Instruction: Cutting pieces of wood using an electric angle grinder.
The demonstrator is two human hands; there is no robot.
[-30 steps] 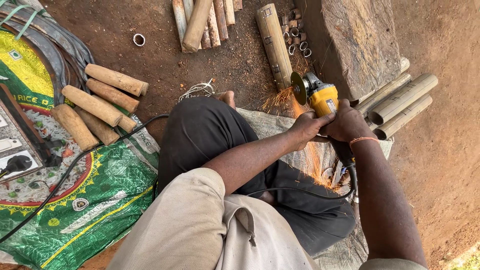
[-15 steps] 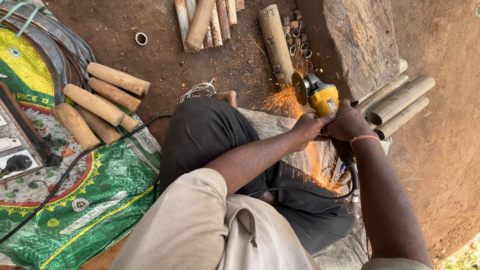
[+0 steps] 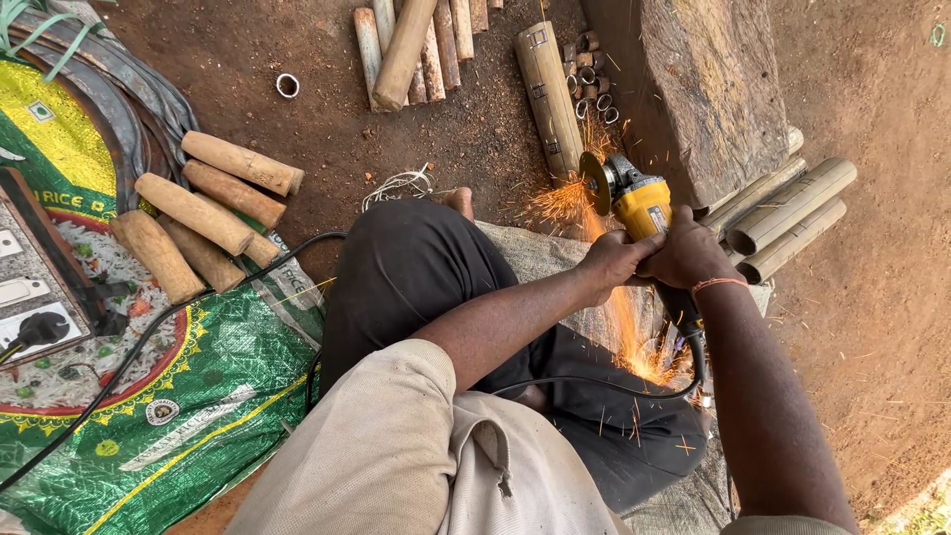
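Spraying wider than a second ago, sparks point(image 3: 619, 327) stream below the yellow-bodied angle grinder point(image 3: 634, 203); left hand point(image 3: 612, 263) and right hand point(image 3: 688, 256) fingers clenched around it.

I see open-air workshop — bare dirt ground point(image 3: 872, 327), cut wooden billets point(image 3: 213, 213), angle grinder point(image 3: 634, 198) sparking — stone slab point(image 3: 698, 84).

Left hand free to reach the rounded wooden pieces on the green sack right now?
Probably not: the left hand is gripping the yellow grinder with the right hand, and the wooden pieces lie well off to the left.
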